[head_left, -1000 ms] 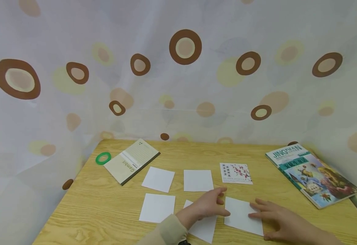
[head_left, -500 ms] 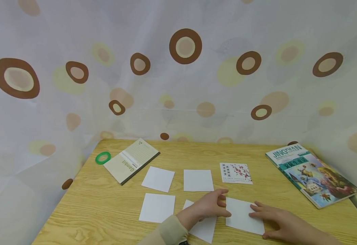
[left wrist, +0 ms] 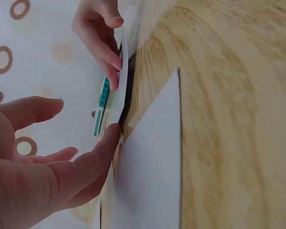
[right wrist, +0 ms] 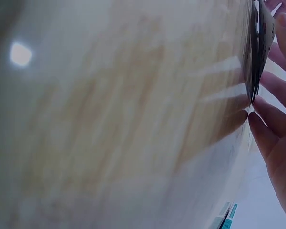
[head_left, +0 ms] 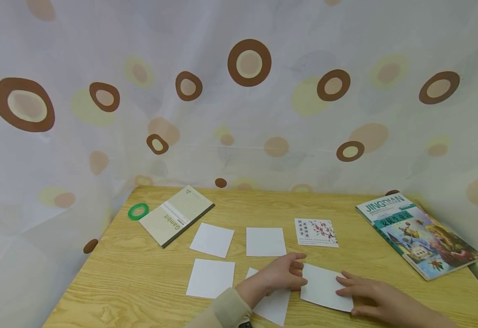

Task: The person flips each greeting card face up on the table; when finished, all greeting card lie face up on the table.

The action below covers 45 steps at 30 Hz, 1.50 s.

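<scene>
A white square card [head_left: 322, 289] spans the gap between my two hands, its near edge bowed. In the left wrist view this card [left wrist: 120, 90] stands off the wood with a dark gap under it. My left hand [head_left: 278, 274] pinches its left edge, with the upper fingers held away from it. My right hand [head_left: 370, 294] grips the right side, fingers on the top face and thumb at the near corner. Dark marks show on the card's underside [right wrist: 263, 43] in the right wrist view. Another white card [head_left: 273, 307] lies partly hidden beneath my left wrist.
Several other white cards [head_left: 211, 278] lie face down in rows on the wooden table [head_left: 140, 278]. One card with printed blossoms [head_left: 316, 232] lies face up behind my hands. A Gambit notebook [head_left: 175, 216], a green tape roll [head_left: 138, 212] and a magazine [head_left: 419, 234] lie around them.
The card between my hands has come up from flat on the table and now bows. My left fingers have closed in on its edge; the other cards stay where they were.
</scene>
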Available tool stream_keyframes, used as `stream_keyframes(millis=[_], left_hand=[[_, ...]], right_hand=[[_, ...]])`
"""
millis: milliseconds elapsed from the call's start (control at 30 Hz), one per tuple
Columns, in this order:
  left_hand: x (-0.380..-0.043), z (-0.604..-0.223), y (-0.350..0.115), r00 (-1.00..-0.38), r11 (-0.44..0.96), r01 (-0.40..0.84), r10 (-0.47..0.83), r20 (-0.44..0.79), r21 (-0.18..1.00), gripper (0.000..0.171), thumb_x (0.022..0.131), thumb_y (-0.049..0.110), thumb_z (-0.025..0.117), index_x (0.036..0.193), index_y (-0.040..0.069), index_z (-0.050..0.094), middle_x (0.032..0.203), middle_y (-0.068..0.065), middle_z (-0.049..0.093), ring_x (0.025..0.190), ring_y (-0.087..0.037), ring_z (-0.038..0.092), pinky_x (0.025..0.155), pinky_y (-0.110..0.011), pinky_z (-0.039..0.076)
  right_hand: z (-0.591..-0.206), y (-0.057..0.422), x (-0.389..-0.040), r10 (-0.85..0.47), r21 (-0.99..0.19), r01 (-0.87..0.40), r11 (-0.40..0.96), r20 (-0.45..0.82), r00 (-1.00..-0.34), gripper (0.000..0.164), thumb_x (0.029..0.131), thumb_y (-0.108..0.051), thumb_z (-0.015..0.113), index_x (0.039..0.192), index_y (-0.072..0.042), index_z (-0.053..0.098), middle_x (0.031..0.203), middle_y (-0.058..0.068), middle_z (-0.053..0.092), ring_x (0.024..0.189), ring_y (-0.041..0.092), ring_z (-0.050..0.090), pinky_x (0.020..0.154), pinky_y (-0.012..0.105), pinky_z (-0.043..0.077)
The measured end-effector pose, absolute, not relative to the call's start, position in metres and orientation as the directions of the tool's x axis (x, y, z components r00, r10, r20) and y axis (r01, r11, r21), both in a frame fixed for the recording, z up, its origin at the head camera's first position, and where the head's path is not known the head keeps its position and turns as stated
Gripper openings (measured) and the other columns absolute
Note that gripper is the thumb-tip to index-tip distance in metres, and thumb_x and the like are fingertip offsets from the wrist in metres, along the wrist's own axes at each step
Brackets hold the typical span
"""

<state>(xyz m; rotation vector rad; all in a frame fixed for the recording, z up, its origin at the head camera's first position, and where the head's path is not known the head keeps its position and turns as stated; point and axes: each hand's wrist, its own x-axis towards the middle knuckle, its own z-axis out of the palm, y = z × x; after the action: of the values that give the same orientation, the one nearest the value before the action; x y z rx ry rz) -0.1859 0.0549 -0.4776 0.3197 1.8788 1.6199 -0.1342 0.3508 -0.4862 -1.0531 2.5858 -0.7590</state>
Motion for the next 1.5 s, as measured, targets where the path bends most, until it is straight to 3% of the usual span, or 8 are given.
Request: stream_keyframes(millis=[467,900,1267,1500], left_hand=[[-0.19,-0.479,0.049,-0.776,0.242,-0.153,0.571,-0.268,0.958,0.063,0.081,-0.006,0.074,0.14,0.004,0.053,0.122,-0.011,0.065,0.106,-0.019,0.064,0.092,-0.034,0.056],[-0.192,-0.476,0.045,-0.742,0.25,-0.145,0.612,-0.273,0.957,0.068,0.08,-0.001,0.078,0.142,0.007,0.052,0.131,-0.009,0.062,0.11,-0.017,0.064,0.098,-0.033,0.053],[-0.189,-0.476,0.045,-0.791,0.209,-0.129,0.568,-0.228,0.969,0.053,0.088,0.008,0.074,0.137,0.005,0.056,0.128,-0.013,0.064,0.116,-0.021,0.062,0.099,-0.035,0.053],[-0.189,-0.479,0.044,-0.801,0.172,-0.144,0.558,-0.217,0.975,0.048,0.09,0.013,0.072,0.135,0.007,0.058,0.128,-0.012,0.065,0.12,-0.023,0.061,0.1,-0.037,0.052]], right_hand=[[-0.483,0.352,-0.135,-0.699,-0.655,-0.51,0.557,-0.037,-0.714,0.036,0.104,-0.021,0.051,0.138,-0.028,0.058,0.148,0.009,0.051,0.134,-0.013,0.034,0.098,0.01,0.043],[-0.486,0.353,-0.139,-0.68,-0.698,-0.515,0.498,0.055,-0.732,0.037,0.104,-0.011,0.048,0.138,-0.02,0.06,0.144,-0.008,0.054,0.129,-0.015,0.04,0.095,0.007,0.043],[-0.483,0.351,-0.141,-0.638,-0.792,-0.413,0.449,0.04,-0.769,0.036,0.106,-0.009,0.043,0.136,-0.012,0.062,0.137,-0.012,0.06,0.123,-0.013,0.049,0.093,0.007,0.045],[-0.488,0.345,-0.141,-0.64,-0.747,-0.566,0.349,0.252,-0.726,0.042,0.099,0.011,0.042,0.132,-0.004,0.063,0.132,-0.011,0.064,0.121,-0.009,0.054,0.092,0.006,0.045]])
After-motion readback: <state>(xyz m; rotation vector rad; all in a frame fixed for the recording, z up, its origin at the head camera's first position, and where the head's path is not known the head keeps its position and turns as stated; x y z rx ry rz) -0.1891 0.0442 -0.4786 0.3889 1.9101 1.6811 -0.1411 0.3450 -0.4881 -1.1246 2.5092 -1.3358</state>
